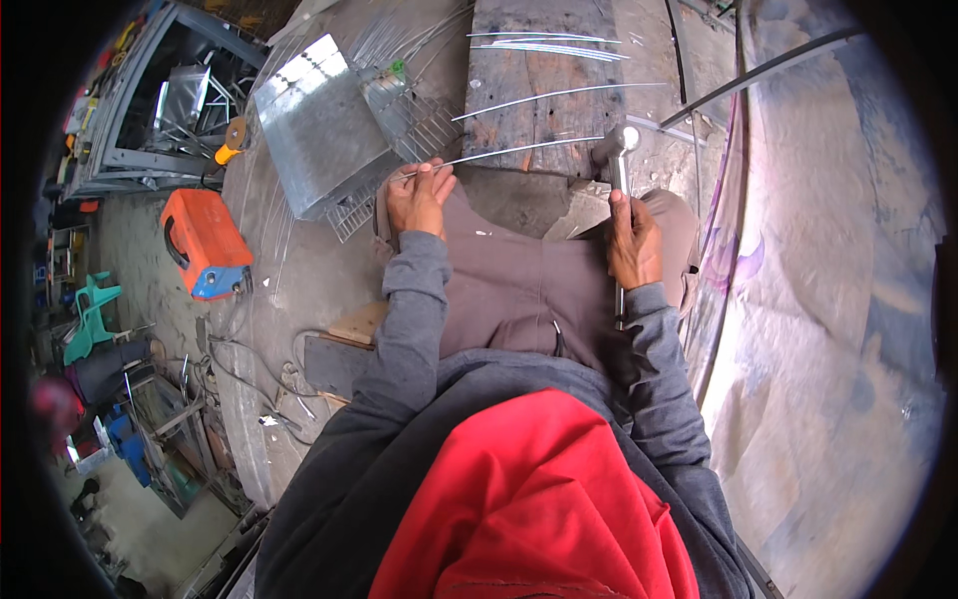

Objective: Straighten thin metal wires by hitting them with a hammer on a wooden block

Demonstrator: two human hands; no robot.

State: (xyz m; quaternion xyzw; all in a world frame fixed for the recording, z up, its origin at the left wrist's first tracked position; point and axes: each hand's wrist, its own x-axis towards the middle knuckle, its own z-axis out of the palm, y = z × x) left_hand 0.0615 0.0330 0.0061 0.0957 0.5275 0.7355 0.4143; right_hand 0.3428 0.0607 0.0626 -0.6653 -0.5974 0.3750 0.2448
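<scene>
My left hand [419, 205] is closed in a pinch on one end of a thin metal rod [524, 150]. The rod slants up to the right across the near end of a worn wooden plank [539, 105]. A metal-handled hammer [620, 172] is gripped in my right hand [635, 240], its head up beside the plank's near right corner. Whether the hammer head touches the rod I cannot tell. More loose rods [549, 47] lie across the plank, farther off.
Left of the plank sits a shiny sheet-metal box [324, 125] beside wire grids [419, 125]. An orange and blue machine case [207, 240], a yellow angle grinder [232, 141] and a green plastic stool [93, 314] stand farther left. A pale sheet [818, 299] covers the right side.
</scene>
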